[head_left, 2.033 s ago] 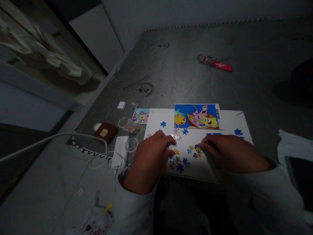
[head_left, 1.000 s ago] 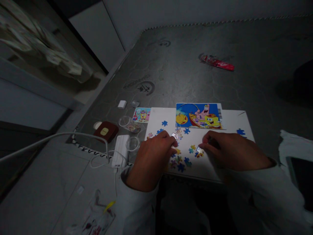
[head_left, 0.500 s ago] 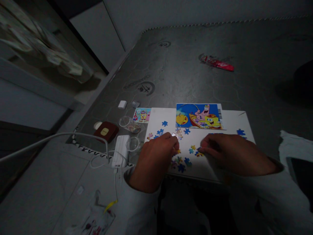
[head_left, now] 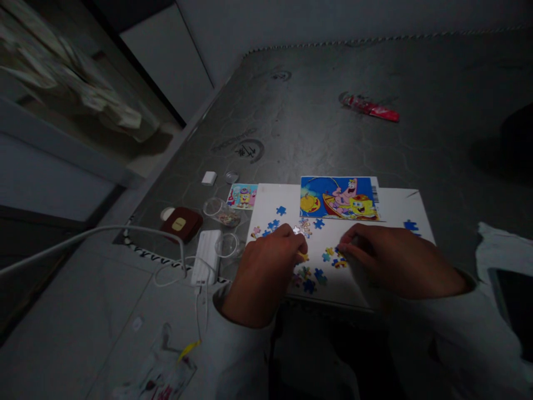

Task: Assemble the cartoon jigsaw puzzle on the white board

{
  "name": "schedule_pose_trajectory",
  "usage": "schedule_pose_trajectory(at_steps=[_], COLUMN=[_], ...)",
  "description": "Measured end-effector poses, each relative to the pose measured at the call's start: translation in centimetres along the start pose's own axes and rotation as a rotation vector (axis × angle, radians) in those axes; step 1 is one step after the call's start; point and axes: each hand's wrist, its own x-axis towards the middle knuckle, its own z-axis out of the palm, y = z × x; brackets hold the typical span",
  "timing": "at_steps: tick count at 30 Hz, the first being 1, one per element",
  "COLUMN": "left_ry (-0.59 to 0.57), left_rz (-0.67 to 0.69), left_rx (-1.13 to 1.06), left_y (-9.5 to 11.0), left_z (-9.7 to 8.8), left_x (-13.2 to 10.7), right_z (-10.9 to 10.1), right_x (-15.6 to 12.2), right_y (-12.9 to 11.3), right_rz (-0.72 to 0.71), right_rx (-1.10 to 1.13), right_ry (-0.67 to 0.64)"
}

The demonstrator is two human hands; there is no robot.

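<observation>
Loose jigsaw pieces lie across a white board, mostly blue, some yellow and pink. My left hand is closed over the board's left part, its fingertips against a yellow jigsaw piece; the fingers hide whether it is gripped. My right hand pinches a small dark blue jigsaw piece between thumb and forefinger. Just left of that pinch lies a small group of yellow and blue pieces. A cartoon picture card rests at the board's far edge.
Left of the board are a smaller picture card, a clear plastic cup, a white power bank with cables, and a brown case. A red packet lies farther back. White cloth and a dark device are at right.
My right hand has moved slightly up and left with the dark blue piece, uncovering more of the pieces below it. My left hand has barely shifted.
</observation>
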Motion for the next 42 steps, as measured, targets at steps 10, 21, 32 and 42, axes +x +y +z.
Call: schedule_pose_trajectory(at_steps=[10, 21, 32, 42], left_ry=[0.001, 0.186, 0.255, 0.238], left_rz=[0.031, 0.097, -0.050, -0.130], left_rx=[-0.092, -0.192, -0.137, -0.109], left_y=[0.2, 2.5, 2.3, 1.3], left_z=[-0.5, -0.6, -0.8, -2.4], left_x=[-0.1, -0.4, -0.3, -1.2], right_z=[-0.1, -0.6, 0.0, 0.1], right_x=[0.0, -0.1, 0.2, 0.4], right_y=[-0.1, -1.1, -0.1, -0.1], right_rz=[-0.036, -0.239, -0.119, 0.010], right_rx=[0.005, 0.125, -0.059, -0.067], right_ry=[0.011, 0.001, 0.092, -0.011])
